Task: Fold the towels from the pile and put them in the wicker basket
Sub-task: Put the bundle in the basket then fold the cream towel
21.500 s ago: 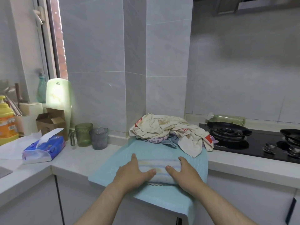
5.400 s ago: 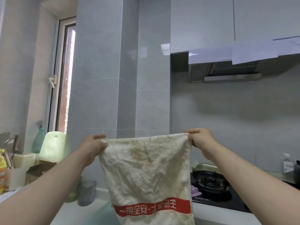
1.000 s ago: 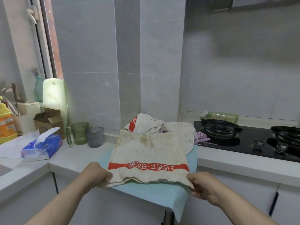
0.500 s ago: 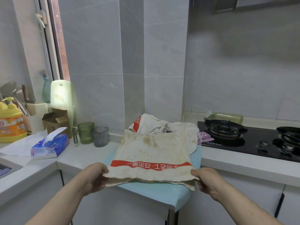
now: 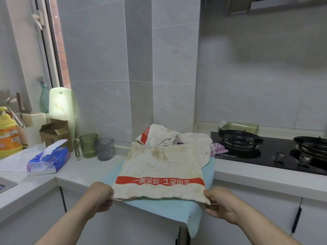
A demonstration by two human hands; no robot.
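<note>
A stained cream towel (image 5: 162, 167) with a red printed band is lying spread at centre frame, its far edge lapping onto the pile (image 5: 178, 138) of other towels behind it. The left hand (image 5: 100, 198) is pinching the near left corner and the right hand (image 5: 221, 204) the near right corner, fingers curled round the hem. A light blue mat (image 5: 168, 211) is overhanging the counter beneath. A gas hob (image 5: 265, 152) is sitting at right, a tissue pack (image 5: 47, 160) at left.

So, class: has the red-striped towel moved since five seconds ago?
Yes: the towel has come down from high against the wall onto the mat, left of the stove.
</note>
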